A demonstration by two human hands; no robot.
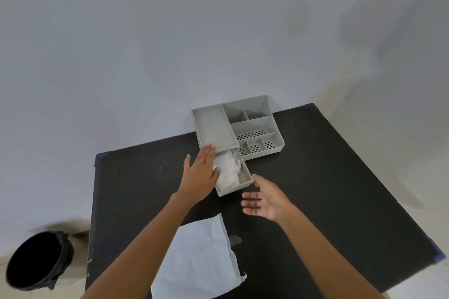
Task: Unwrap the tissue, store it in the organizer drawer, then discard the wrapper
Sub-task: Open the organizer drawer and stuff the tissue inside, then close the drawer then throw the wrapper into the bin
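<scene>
Two hands work at the grey organizer (252, 124) by the tabletop's far edge; the left hand (201, 175) lies flat and unclenched beside the pulled-out drawer (245, 178), the right hand (263, 198) hovers released, grasping nothing; the tissue (227, 170) already sits inside; push the drawer front squarely, bracing the organizer; the wrapper (201, 257) waits at the near edge, the bin (36, 260) off the left edge.

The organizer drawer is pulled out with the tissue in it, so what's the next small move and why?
Probably push the drawer shut with the right hand, open beside its front corner. The tissue already lies inside, the left hand steadies the organizer, and the wrapper waits on the table.
</scene>
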